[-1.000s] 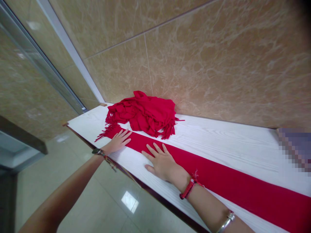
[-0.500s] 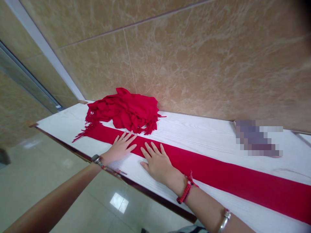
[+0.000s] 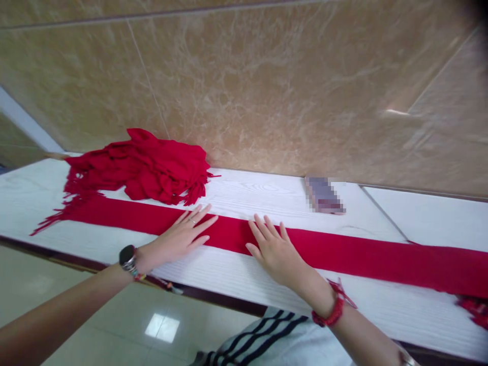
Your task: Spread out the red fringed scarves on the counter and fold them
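A long red scarf [image 3: 362, 254], folded into a narrow flat strip, runs across the white tabletop, with fringe at its left end. My left hand [image 3: 183, 231] lies on it with fingers spread, a ring on one finger. Farther right, my right hand [image 3: 274, 246] rests palm down, its outstretched fingers on the same strip. Neither hand grips anything. Behind the strip's left part sits a crumpled heap of red fringed cloth [image 3: 152, 165] against the wall.
A phone-like flat object [image 3: 324, 195], partly pixelated, lies near the wall on the white table [image 3: 244, 279]. Marble-patterned wall tiles [image 3: 247, 91] rise behind the table. Red fringe [image 3: 475, 307] shows at the far right. Shiny floor tiles [image 3: 95, 315] lie below the front edge.
My view has turned to the right, so the far right of the table now shows. My right hand has slid rightward along the scarf, widening the gap between my hands.
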Tool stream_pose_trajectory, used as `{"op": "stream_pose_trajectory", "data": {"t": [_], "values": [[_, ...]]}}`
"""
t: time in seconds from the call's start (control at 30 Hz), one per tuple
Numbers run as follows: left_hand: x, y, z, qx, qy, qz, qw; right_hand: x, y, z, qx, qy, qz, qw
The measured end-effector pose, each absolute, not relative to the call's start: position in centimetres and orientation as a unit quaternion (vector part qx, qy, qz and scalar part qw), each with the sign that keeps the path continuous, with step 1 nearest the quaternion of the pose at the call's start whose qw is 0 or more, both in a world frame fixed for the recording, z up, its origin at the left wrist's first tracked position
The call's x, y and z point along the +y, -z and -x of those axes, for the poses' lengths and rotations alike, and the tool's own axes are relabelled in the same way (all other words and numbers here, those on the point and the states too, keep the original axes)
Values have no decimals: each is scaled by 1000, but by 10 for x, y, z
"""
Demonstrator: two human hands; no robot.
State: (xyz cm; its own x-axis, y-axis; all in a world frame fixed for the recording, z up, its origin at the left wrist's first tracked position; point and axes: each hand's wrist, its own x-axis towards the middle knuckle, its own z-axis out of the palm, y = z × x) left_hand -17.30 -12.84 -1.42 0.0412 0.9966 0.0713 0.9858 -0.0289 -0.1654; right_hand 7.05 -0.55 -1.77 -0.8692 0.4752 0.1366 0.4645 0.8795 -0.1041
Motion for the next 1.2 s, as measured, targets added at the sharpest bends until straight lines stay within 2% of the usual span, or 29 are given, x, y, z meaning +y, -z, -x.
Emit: {"op": "stream_pose_trajectory", "data": {"t": [0.17, 0.3, 0.47, 0.6, 0.7, 0.83, 1.0, 1.2], "values": [[-122, 17, 172, -648, -54, 759, 32, 9, 27, -92, -970, -28, 232, 72], [-142, 24, 196, -705, -57, 706, 33, 42, 44, -167, -950, 33, 303, 72], [-159, 33, 210, -816, -64, 571, 71, 75, 51, -238, -910, 74, 406, 32], [-153, 25, 209, -792, -72, 601, 86, 62, 34, -197, -916, 70, 386, 87], [-150, 19, 217, -757, -72, 641, 105, 34, 17, -131, -961, 4, 262, 88], [-159, 23, 235, -760, -84, 642, 59, 5, 10, -70, -984, -60, 147, 81], [-166, 23, 238, -757, -88, 645, 44, 3, 24, -62, -987, -66, 130, 66], [-160, 4, 228, -681, -56, 725, 79, -2, 17, -55, -991, -20, 84, 101]]}}
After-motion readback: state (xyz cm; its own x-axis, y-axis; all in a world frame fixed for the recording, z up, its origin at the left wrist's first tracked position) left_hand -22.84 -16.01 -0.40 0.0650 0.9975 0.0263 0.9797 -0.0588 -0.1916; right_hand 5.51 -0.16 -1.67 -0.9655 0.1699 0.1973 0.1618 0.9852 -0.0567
